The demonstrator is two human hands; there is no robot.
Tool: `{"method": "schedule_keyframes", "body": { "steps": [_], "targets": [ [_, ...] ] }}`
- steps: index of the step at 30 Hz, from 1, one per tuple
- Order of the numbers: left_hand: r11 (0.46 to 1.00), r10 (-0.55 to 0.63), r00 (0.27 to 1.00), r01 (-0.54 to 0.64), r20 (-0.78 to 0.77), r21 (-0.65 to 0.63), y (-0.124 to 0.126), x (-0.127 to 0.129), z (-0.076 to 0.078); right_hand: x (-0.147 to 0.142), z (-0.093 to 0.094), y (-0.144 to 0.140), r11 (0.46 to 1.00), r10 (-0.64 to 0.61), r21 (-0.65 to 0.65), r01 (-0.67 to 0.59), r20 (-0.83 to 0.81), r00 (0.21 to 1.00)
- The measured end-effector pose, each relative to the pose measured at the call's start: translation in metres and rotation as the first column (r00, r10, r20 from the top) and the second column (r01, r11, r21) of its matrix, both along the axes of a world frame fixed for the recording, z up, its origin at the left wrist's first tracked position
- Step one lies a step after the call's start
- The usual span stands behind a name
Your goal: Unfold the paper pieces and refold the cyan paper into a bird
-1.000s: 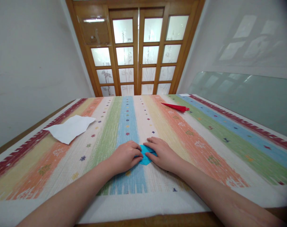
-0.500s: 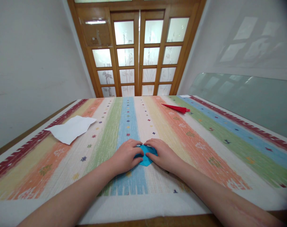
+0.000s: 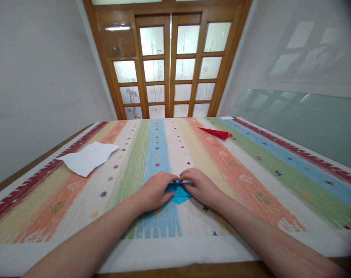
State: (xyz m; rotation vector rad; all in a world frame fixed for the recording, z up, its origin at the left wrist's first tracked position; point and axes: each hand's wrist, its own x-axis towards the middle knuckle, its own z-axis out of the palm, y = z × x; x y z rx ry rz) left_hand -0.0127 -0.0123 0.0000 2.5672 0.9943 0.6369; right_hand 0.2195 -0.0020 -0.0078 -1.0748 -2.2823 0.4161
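- So both hands are down on a small piece of blue folded paper (image 3: 178, 193), which sits on the blue stripe of the striped tablecloth (image 3: 250, 170), near the edge closest to the person and roughly in the middle of the table.
- Left hand (image 3: 153, 191) is lying over the left part of the paper, fingers curled down with the tips pressing its upper left edge. It's pressing more than pinching (as far as I can make out), so I wouldn't call it a real grip.
- Right hand (image 3: 200, 187) mirrors it on the right side, fingers bent, tips meeting the paper at its top edge. The fingertips of the two hands are just beside each other over the top of the paper, nearly touching.
- The bit of the paper you can see pokes out between and below the hands, ending in a point aimed at the person. The rest is under the fingers, so I can't tell the exact shape of the fold.
- Both forearms come in from the bottom corners and lie low over the cloth.
- Other stuff: a white sheet of paper (image 3: 87, 158) lies flat on the left side, well apart from the hands.
- A red folded paper thing (image 3: 217, 133), long and pointy, sits far back on the right.
- Behind the table there's a wooden door with frosted glass panes (image 3: 169, 61), and a glass sheet (image 3: 302, 119) leans along the right wall.
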Motion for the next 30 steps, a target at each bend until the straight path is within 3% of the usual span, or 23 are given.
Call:
{"method": "schedule_keyframes", "body": {
  "steps": [6, 11, 17, 24, 30],
  "targets": [
    [0.996, -0.090, 0.993, 0.092, -0.076, 0.020, 0.002, 0.001, 0.003, -0.001, 0.006, -0.005, 0.998, 0.054, -0.022, -0.053, 0.050, 0.997],
    [0.995, -0.094, 0.991, 0.096, -0.097, 0.021, 0.002, 0.000, 0.002, -0.002, 0.016, -0.010, 0.996, 0.088, -0.037, -0.084, 0.115, 0.989],
    [0.997, -0.070, 0.993, 0.071, -0.098, 0.013, 0.000, 0.001, 0.003, -0.002, 0.009, -0.007, 0.997, 0.071, -0.015, -0.070, 0.124, 0.990],
    [0.983, 0.185, 0.981, -0.184, -0.057, 0.022, 0.003, 0.000, 0.002, -0.003, 0.005, -0.008, 0.999, 0.047, -0.005, -0.047, 0.114, 0.992],
    [0.966, 0.258, 0.953, -0.258, -0.155, 0.022, 0.006, -0.001, 0.002, -0.005, 0.005, -0.011, 1.000, 0.014, -0.005, -0.013, 0.116, 0.993]
  ]
}}
